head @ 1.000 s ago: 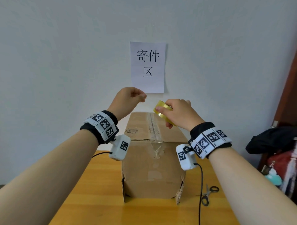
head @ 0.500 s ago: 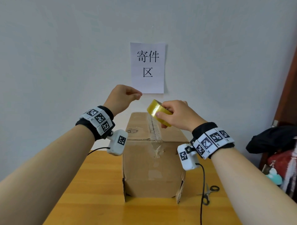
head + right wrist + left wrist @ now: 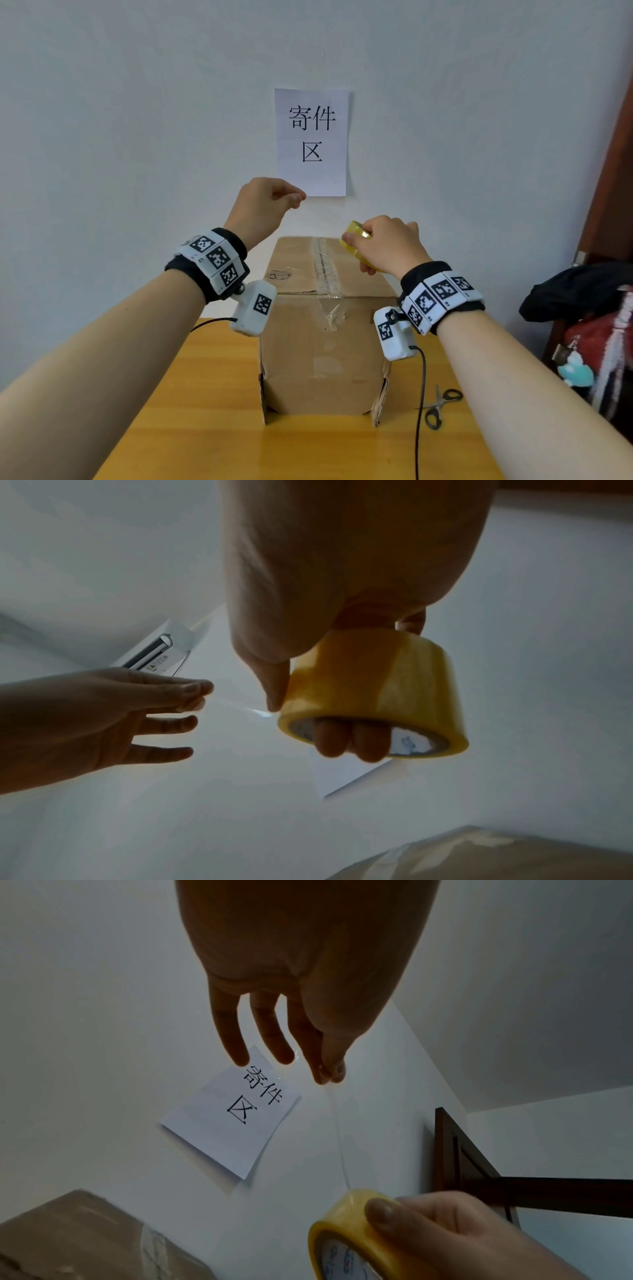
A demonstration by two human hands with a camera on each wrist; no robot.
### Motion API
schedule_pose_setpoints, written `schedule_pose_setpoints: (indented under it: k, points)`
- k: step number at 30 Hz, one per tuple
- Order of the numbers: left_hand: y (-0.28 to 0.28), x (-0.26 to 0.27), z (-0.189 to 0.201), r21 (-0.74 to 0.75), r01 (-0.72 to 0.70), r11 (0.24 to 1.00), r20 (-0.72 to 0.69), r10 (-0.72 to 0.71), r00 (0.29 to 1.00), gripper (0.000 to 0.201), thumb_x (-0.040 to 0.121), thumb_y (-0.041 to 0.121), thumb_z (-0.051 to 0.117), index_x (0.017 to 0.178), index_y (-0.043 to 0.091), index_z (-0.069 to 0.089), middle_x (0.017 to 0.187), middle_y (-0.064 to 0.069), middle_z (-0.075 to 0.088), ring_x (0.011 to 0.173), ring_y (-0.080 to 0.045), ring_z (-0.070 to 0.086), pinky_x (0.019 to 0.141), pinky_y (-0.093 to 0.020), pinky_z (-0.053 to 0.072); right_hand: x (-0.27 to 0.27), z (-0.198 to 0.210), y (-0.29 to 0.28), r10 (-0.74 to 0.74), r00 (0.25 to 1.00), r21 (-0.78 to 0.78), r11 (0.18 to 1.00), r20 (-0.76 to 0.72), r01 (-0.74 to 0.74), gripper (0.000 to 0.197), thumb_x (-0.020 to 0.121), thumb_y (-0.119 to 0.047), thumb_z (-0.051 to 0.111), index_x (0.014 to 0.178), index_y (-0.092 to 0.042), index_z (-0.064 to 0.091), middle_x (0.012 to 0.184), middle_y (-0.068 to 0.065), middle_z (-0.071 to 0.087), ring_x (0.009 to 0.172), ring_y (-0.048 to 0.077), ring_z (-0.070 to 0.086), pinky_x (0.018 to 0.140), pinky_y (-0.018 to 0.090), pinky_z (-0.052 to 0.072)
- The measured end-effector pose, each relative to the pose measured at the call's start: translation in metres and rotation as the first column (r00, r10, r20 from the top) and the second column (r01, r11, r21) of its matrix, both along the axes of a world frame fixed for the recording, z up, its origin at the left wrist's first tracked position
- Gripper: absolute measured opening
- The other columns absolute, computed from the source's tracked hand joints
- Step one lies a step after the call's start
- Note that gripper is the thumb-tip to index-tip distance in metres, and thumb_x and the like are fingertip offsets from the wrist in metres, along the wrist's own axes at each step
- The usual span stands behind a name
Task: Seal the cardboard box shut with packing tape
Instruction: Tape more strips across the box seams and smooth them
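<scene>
Fingers (image 3: 325, 1069) of the left hand (image 3: 263, 209) pinch the free end of the clear tape strip (image 3: 339, 1137), thumb and forefinger pressed together on it while the other three hang straighter below, and that pinch is what keeps the sticky end from curling back on itself. Down and to the right of them, the right hand (image 3: 387, 246) grips the yellow packing tape roll (image 3: 373, 693), two fingers hooked through its core and the thumb laid on the outer wrap, a hold that probably lets the roll turn as the strip pays out. Between the two hands the strip runs taut and nearly invisible, showing only as a thin glinting line. Both wrists are raised, the left hand lifted higher and closer to the wall, the right lower and just above the far right part of the box top, so the length drawn out hangs in the air over the cardboard box (image 3: 325, 325) and is not yet touching it. Below the fingers the box stands on the wooden counter (image 3: 205, 411) with its top flaps closed, an older, wrinkled band of tape already along the centre seam. To the right of the box, scissors (image 3: 440, 406) lie on the counter, well apart from either hand. Behind the left hand a paper sign (image 3: 311, 142) is stuck to the wall.
</scene>
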State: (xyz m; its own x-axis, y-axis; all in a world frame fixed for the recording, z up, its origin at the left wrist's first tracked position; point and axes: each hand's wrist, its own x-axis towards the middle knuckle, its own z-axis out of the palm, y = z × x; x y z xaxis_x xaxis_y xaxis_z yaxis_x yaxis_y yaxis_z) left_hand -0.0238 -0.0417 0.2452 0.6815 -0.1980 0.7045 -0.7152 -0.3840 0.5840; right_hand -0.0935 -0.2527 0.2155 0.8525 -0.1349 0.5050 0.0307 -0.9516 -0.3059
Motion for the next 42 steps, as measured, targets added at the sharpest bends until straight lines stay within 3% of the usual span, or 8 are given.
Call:
schedule_pose_setpoints:
  k: [6, 12, 16, 24, 27, 31, 37, 42]
  points:
    - [0.003, 0.012, -0.001, -0.029, -0.032, 0.999, -0.045, 0.03, 0.999, 0.018, 0.098, 0.017, 0.056, 0.098, 0.02, 0.074, 0.09, 0.007, 0.072, 0.097, -0.01, 0.063, 0.079, -0.019, 0.043, -0.011, -0.001, 0.003, 0.2, 0.979, 0.099, 0.976, -0.048, -0.195, 0.038, 0.095, -0.058, 0.049, 0.076, -0.027, 0.058, 0.059, -0.005, 0.072, 0.075, 0.005, 0.064, 0.091, 0.039, 0.028]
    - [0.02, 0.023, -0.005, -0.125, -0.072, 0.989, -0.123, 0.057, 0.991, 0.018, 0.098, 0.019, 0.057, 0.098, 0.02, 0.074, 0.087, 0.01, 0.07, 0.083, 0.001, 0.057, 0.081, -0.026, 0.043, -0.016, -0.007, -0.004, 0.392, 0.919, 0.142, 0.913, -0.045, -0.382, 0.024, 0.094, -0.046, 0.056, 0.077, -0.031, 0.06, 0.065, -0.005, 0.074, 0.089, 0.012, 0.065, 0.101, 0.049, 0.04]
    - [0.025, 0.025, -0.007, -0.112, -0.082, 0.99, -0.137, 0.066, 0.988, 0.018, 0.098, 0.021, 0.058, 0.1, 0.02, 0.076, 0.09, 0.01, 0.072, 0.095, -0.006, 0.061, 0.084, -0.022, 0.043, -0.013, -0.002, 0.003, 0.28, 0.96, 0.098, 0.955, 0.007, -0.279, 0.03, 0.095, -0.048, 0.053, 0.077, -0.027, 0.063, 0.06, -0.007, 0.072, 0.093, 0.011, 0.059, 0.097, 0.038, 0.03]
    - [0.042, 0.021, -0.006, -0.16, -0.099, 0.982, -0.104, 0.083, 0.991, 0.018, 0.096, 0.026, 0.061, 0.097, 0.018, 0.077, 0.092, 0.007, 0.073, 0.089, -0.006, 0.06, 0.085, -0.032, 0.05, -0.014, -0.003, -0.002, -0.025, 0.999, -0.052, 0.998, 0.022, 0.027, 0.047, 0.095, -0.063, 0.045, 0.074, -0.024, 0.063, 0.049, -0.003, 0.067, 0.056, 0.009, 0.065, 0.095, 0.038, 0.032]
    - [0.046, 0.022, -0.011, -0.18, -0.114, 0.977, -0.116, 0.094, 0.989, 0.017, 0.095, 0.026, 0.061, 0.094, 0.019, 0.077, 0.089, 0.008, 0.072, 0.082, -0.004, 0.058, 0.086, -0.035, 0.052, -0.019, -0.004, 0.002, 0.009, 1.0, -0.018, 1.0, 0.022, -0.009, 0.053, 0.091, -0.066, 0.049, 0.076, -0.019, 0.066, 0.048, -0.001, 0.067, 0.062, 0.013, 0.066, 0.092, 0.037, 0.031]
    - [0.052, 0.023, -0.017, -0.2, -0.134, 0.971, -0.165, 0.101, 0.981, 0.015, 0.096, 0.024, 0.061, 0.094, 0.021, 0.075, 0.085, 0.011, 0.07, 0.077, -0.002, 0.056, 0.089, -0.036, 0.051, -0.022, -0.01, -0.001, 0.146, 0.989, 0.13, 0.981, 0.012, -0.146, 0.057, 0.083, -0.071, 0.055, 0.07, -0.016, 0.065, 0.046, 0.003, 0.065, 0.092, 0.017, 0.058, 0.088, 0.038, 0.039]
    - [0.067, 0.025, -0.03, -0.209, -0.174, 0.962, -0.242, 0.121, 0.963, 0.013, 0.096, 0.025, 0.062, 0.095, 0.021, 0.074, 0.085, 0.012, 0.069, 0.077, -0.003, 0.056, 0.091, -0.038, 0.053, -0.024, -0.016, -0.009, 0.299, 0.951, 0.187, 0.933, 0.077, -0.308, 0.041, 0.079, -0.064, 0.053, 0.066, -0.026, 0.063, 0.058, 0.013, 0.067, 0.083, 0.019, 0.059, 0.084, 0.046, 0.053]
    - [0.069, 0.019, -0.037, -0.191, -0.17, 0.967, -0.256, 0.118, 0.959, 0.019, 0.097, 0.026, 0.061, 0.104, 0.016, 0.075, 0.087, 0.009, 0.069, 0.075, -0.01, 0.056, 0.071, -0.029, 0.052, -0.028, -0.015, -0.002, 0.204, 0.972, 0.131, 0.967, 0.115, -0.219, 0.04, 0.093, -0.05, 0.056, 0.071, -0.017, 0.066, 0.044, -0.001, 0.06, 0.089, 0.001, 0.054, 0.091, 0.036, 0.034]
